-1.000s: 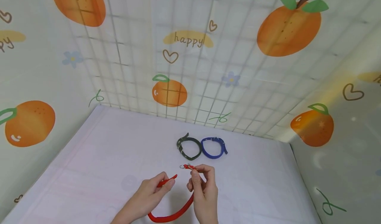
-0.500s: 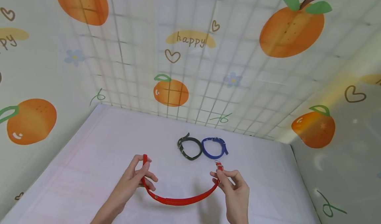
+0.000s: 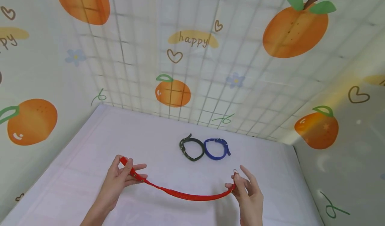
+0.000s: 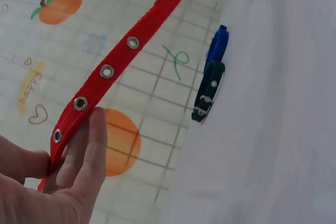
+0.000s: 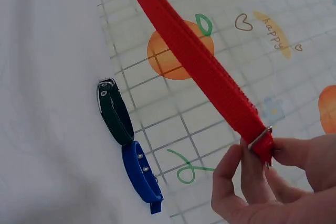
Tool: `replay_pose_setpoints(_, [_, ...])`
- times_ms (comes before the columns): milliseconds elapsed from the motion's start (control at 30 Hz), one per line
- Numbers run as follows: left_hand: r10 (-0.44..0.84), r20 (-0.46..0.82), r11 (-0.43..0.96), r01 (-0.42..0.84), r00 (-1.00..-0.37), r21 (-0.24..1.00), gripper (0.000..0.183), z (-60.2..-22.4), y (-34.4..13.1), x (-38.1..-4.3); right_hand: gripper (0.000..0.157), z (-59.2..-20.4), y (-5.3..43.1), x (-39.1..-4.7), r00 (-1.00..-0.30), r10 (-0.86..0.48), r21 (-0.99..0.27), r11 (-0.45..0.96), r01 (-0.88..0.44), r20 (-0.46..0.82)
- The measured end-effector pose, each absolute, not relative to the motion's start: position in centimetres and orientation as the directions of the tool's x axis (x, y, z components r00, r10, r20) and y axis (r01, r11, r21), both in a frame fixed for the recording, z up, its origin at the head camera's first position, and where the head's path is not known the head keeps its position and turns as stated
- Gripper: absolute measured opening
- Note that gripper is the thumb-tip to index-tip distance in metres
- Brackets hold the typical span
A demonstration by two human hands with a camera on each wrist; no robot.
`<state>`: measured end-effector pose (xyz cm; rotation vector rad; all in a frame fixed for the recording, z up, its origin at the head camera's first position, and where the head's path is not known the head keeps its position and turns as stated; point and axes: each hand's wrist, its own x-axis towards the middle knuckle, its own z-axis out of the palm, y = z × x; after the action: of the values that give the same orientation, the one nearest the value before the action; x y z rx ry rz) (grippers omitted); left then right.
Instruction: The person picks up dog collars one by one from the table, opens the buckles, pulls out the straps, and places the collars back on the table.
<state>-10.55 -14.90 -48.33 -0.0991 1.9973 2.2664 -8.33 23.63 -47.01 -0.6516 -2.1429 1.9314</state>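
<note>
Strap (image 3: 195, 197) between left hand (image 3: 118, 176) and right hand (image 3: 249, 193); behind it, two collars (image 3: 204, 149) side by side on the table (image 3: 279, 179).

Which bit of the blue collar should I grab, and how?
Probably pinch the blue collar by its near band, coming from above. The band stands on edge around an open middle; in the head view, its loose end sticks out right, and the dark green collar sits against its left.

I count three collars: one red collar (image 3: 195, 197) near, a green collar (image 5: 113, 114) and blue collar (image 5: 137, 174) far; two hands, left hand (image 3: 119, 177) and right hand (image 3: 250, 192); one table (image 3: 144, 132).
</note>
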Motion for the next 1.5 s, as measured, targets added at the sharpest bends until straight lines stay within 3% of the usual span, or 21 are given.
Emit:
replay_pose_setpoints(133, [0.033,-0.117,-0.066,-0.119,-0.993,0.991,0.041,-48.5,-15.9,-10.7,0.052,-47.5,24.6,-8.3,-0.852,0.488,-0.977,-0.011,0.212,-0.191])
replay_pose_setpoints(333, [0.050,-0.134,0.058,-0.131,-0.990,0.990,0.035,-48.9,-16.8,-10.8,0.043,-48.1,25.6,-8.4,-0.793,0.563,-0.970,-0.074,0.231,-0.232])
replay_pose_setpoints(467, [0.044,-0.170,0.275,-0.152,-0.984,0.950,0.030,-49.1,-17.0,-10.8,0.051,-48.7,26.0,-8.5,-0.749,0.626,-0.941,0.072,0.331,-0.215])
replay_pose_setpoints(600, [0.038,-0.200,0.474,-0.159,-0.979,0.866,0.020,-49.5,-17.3,-10.8,0.050,-49.6,26.2,-8.5,-0.685,0.710,-0.808,0.302,0.506,-0.164])
replay_pose_setpoints(800, [0.082,-0.253,0.521,-0.175,-0.964,0.835,0.018,-50.1,-18.3,-11.0,0.040,-50.7,27.0,-8.3,-0.750,0.650,-0.693,0.484,0.534,-0.123])
replay_pose_setpoints(1033, [0.092,-0.262,0.628,-0.148,-0.961,0.764,0.017,-50.9,-18.8,-11.4,0.041,-52.3,27.1,-8.3,-0.805,0.565,-0.577,0.602,0.552,-0.181])
replay_pose_setpoints(1500, [-0.046,-0.261,0.748,-0.206,-0.964,0.631,0.009,-51.7,-17.7,-11.3,0.038,-53.1,26.8,-8.3,-0.800,0.516,-0.529,0.606,0.594,-0.306])
